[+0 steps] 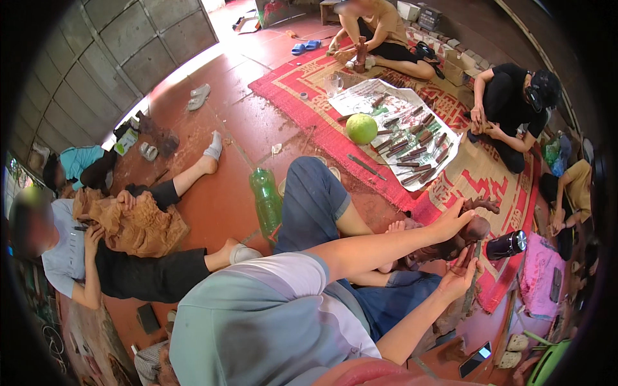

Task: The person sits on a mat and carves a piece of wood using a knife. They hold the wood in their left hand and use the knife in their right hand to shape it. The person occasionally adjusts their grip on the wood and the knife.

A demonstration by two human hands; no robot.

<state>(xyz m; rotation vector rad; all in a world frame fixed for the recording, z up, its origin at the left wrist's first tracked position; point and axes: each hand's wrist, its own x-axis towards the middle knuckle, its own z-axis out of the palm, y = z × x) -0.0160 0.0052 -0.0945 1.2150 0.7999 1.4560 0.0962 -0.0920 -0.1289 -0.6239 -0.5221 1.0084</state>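
A dark reddish-brown wood carving (477, 229) with knobby, branching parts lies across my lap, beside my bare foot. My left hand (453, 222) is closed on the carving from above, its thumb raised and most of its fingers hidden behind the wood. Just nearer to me, my right hand (459, 273) has its palm turned up and its fingers curled round a thin, flat, dark tool (477, 252), which looks like a file. The tool's tip is near the carving; whether it touches the wood I cannot tell.
A black tumbler (506, 245) lies by my hands. Many carving tools cover a paper sheet (444, 174) on the red mat (293, 83), beside a green pomelo (361, 128). A green bottle (265, 202) and a phone (475, 359) lie nearby. Several people sit around; one holds a carving (138, 225).
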